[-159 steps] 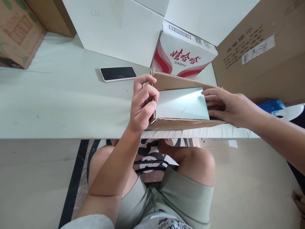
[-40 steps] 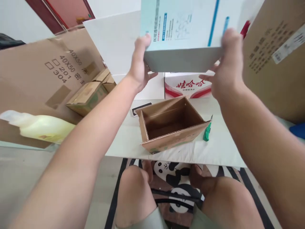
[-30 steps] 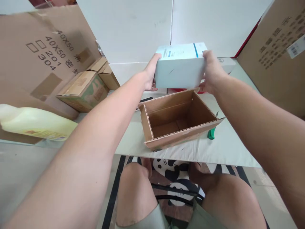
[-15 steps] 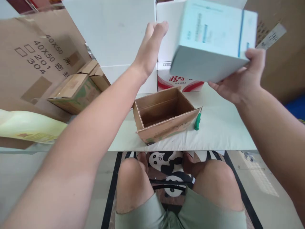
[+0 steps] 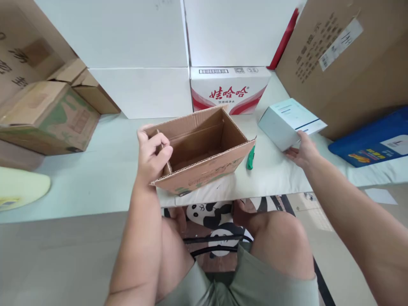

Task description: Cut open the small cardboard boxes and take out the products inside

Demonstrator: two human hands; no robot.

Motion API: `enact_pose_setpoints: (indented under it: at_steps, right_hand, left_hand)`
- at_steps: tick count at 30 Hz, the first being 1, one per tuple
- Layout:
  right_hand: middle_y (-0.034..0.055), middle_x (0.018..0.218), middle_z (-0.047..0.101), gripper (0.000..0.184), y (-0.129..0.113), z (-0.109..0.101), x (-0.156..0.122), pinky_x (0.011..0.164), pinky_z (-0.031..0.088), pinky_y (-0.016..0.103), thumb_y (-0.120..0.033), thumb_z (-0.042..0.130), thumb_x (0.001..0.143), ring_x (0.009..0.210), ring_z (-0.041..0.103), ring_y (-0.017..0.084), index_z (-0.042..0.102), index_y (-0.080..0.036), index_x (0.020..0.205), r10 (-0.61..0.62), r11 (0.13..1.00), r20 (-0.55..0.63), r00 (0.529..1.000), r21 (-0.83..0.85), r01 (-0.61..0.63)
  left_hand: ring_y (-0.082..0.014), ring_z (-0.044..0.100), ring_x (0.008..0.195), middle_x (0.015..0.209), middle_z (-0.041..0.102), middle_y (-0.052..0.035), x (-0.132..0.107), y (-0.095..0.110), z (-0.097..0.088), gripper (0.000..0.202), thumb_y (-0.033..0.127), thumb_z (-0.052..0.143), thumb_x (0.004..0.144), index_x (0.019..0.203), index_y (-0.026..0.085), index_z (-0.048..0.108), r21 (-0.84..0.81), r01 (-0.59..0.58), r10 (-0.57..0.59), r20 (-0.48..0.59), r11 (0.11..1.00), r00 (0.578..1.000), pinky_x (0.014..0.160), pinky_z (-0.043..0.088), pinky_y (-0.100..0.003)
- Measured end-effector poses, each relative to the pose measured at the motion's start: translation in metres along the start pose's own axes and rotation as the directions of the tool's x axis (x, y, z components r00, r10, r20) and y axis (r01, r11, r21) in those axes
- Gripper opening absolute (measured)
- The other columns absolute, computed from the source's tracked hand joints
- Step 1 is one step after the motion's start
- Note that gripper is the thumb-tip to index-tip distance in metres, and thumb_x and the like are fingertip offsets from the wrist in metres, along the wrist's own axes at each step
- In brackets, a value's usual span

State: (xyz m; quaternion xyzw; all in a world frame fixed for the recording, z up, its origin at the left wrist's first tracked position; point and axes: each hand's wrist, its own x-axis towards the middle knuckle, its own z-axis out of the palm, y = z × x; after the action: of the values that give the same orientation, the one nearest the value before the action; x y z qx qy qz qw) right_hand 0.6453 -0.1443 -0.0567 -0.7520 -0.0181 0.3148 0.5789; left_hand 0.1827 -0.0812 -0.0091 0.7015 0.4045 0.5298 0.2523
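Note:
My left hand (image 5: 154, 153) grips the left end wall of an open-topped cardboard box (image 5: 204, 168), its fingers curled over the rim. The inside of that box shows bare brown cardboard. Over to the right, my right hand (image 5: 301, 152) holds the near corner of a pale blue-white carton (image 5: 282, 127) with blue stripes, thumb on top and fingers at its lower side. The carton is tilted, low at the table surface; I cannot tell whether it rests fully on it. Between the two boxes lies a small green tool (image 5: 250, 158), perhaps a cutter.
White boxes (image 5: 140, 91) and a red-and-white carton (image 5: 229, 91) line the back of the table (image 5: 111, 170). Brown cartons (image 5: 68, 121) stand at left beside a pale yellow package (image 5: 24, 187). A large cardboard sheet (image 5: 344, 63) and a blue package (image 5: 372, 138) are at right.
My right hand has lowered the blue-white carton from the air down to the table's right side. My left hand has come down from the white boxes and taken hold of the open box's left end.

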Motion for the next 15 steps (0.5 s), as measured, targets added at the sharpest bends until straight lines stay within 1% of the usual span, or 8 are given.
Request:
enact_pose_setpoints:
  at_steps: [2, 6, 7, 8, 10, 12, 15]
  right_hand:
    - [0.0086, 0.122, 0.061, 0.055, -0.007, 0.013, 0.005, 0.095, 0.055, 0.044, -0.055, 0.07, 0.087, 0.098, 0.066, 0.018, 0.037, -0.03, 0.124, 0.021, 1.0, -0.018, 1.0, -0.017, -0.021]
    - [0.0082, 0.128, 0.058, 0.047, -0.02, 0.036, 0.016, 0.093, 0.056, 0.039, -0.056, 0.062, 0.094, 0.097, 0.066, 0.015, 0.036, -0.03, 0.124, 0.011, 0.999, -0.056, 0.998, -0.041, -0.014]
    - [0.0081, 0.131, 0.058, 0.046, -0.023, 0.041, 0.018, 0.093, 0.056, 0.039, -0.057, 0.06, 0.095, 0.098, 0.066, 0.014, 0.036, -0.031, 0.124, 0.006, 0.999, -0.069, 0.998, -0.048, -0.009]
    - [0.008, 0.133, 0.057, 0.044, -0.025, 0.045, 0.02, 0.094, 0.056, 0.038, -0.058, 0.058, 0.096, 0.099, 0.065, 0.014, 0.036, -0.031, 0.124, -0.001, 0.999, -0.081, 0.997, -0.054, -0.004]
    - [0.0077, 0.139, 0.055, 0.042, -0.03, 0.053, 0.024, 0.096, 0.056, 0.038, -0.058, 0.054, 0.098, 0.102, 0.065, 0.014, 0.035, -0.032, 0.125, -0.017, 0.998, -0.104, 0.994, -0.063, 0.01]
    - [0.0081, 0.145, 0.053, 0.04, -0.034, 0.061, 0.029, 0.099, 0.056, 0.039, -0.057, 0.051, 0.101, 0.106, 0.065, 0.014, 0.034, -0.033, 0.128, -0.029, 0.997, -0.119, 0.993, -0.068, 0.021]
    - [0.009, 0.154, 0.049, 0.042, -0.042, 0.08, 0.04, 0.101, 0.056, 0.039, -0.057, 0.046, 0.104, 0.114, 0.064, 0.014, 0.033, -0.035, 0.137, -0.042, 0.996, -0.116, 0.992, -0.08, 0.033]
  left_hand:
    - [-0.0365, 0.052, 0.118, 0.091, 0.048, -0.0097, 0.008, -0.001, 0.01, 0.034, 0.045, 0.071, 0.076, 0.057, 0.023, 0.052, -0.053, -0.018, 0.018, 0.013, 0.998, 1.0, 0.111, 0.046, -0.061]
    - [-0.0322, 0.053, 0.1, 0.088, 0.045, -0.0088, 0.02, -0.003, 0.018, 0.035, 0.042, 0.069, 0.078, 0.058, 0.024, 0.048, -0.142, -0.036, 0.044, 0.053, 0.989, 0.998, 0.104, 0.048, -0.059]
    - [-0.0317, 0.052, 0.098, 0.088, 0.046, -0.0088, 0.022, -0.004, 0.02, 0.035, 0.042, 0.069, 0.079, 0.058, 0.024, 0.048, -0.156, -0.04, 0.05, 0.058, 0.987, 0.997, 0.102, 0.049, -0.058]
    - [-0.032, 0.052, 0.099, 0.087, 0.046, -0.009, 0.023, -0.005, 0.021, 0.034, 0.041, 0.068, 0.08, 0.059, 0.023, 0.047, -0.168, -0.046, 0.057, 0.059, 0.985, 0.997, 0.099, 0.05, -0.057]
    - [-0.034, 0.053, 0.107, 0.088, 0.048, -0.0098, 0.026, -0.005, 0.025, 0.031, 0.036, 0.067, 0.08, 0.06, 0.023, 0.047, -0.182, -0.055, 0.069, 0.073, 0.982, 0.995, 0.094, 0.051, -0.053]
    - [-0.0348, 0.052, 0.114, 0.092, 0.051, -0.0107, 0.027, -0.005, 0.028, 0.025, 0.03, 0.065, 0.079, 0.062, 0.023, 0.048, -0.184, -0.054, 0.071, 0.09, 0.981, 0.993, 0.088, 0.051, -0.049]
    - [-0.0316, 0.054, 0.11, 0.097, 0.053, -0.0102, 0.031, -0.003, 0.032, 0.019, 0.024, 0.06, 0.076, 0.063, 0.023, 0.046, -0.161, -0.062, 0.081, 0.114, 0.985, 0.99, 0.078, 0.049, -0.044]
